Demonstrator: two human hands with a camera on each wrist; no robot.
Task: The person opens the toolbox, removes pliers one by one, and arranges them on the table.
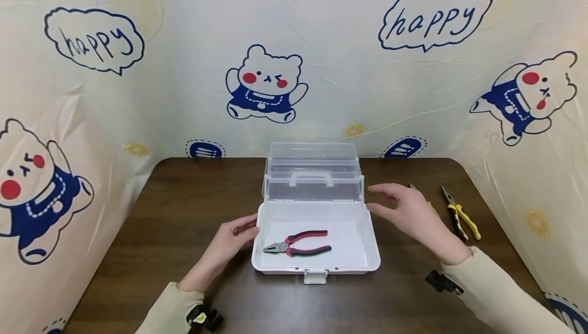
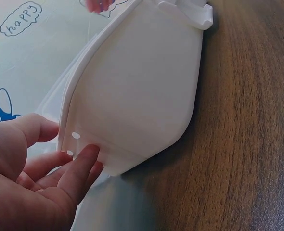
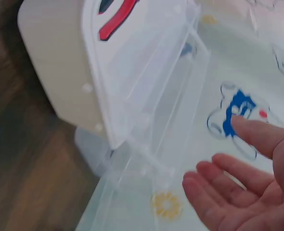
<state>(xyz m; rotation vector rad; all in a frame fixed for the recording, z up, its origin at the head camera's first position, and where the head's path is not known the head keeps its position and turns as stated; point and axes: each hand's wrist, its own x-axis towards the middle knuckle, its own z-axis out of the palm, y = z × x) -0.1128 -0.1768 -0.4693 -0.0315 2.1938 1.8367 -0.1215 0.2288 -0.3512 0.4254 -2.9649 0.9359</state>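
A white toolbox point(image 1: 317, 265) stands with its clear lid point(image 1: 314, 188) folded back in the head view. Combination pliers point(image 1: 298, 246) with red and black handles lie inside, jaws to the left. At the box's left side my left hand point(image 1: 229, 242) holds the edge; the left wrist view puts the thumb at the rim and curled fingers against the outer wall point(image 2: 137, 82). My right hand point(image 1: 411, 211) hovers beside the lid's right end, thumb and fingers apart with nothing between them. In the right wrist view its palm point(image 3: 243, 187) faces the lid.
Long-nose pliers point(image 1: 461, 216) with yellow and black handles lie at the right of the brown table point(image 1: 193, 201). Another tool point(image 1: 412, 187) beside them is mostly hidden behind my right hand. A printed cloth point(image 1: 340, 94) encloses the back and sides.
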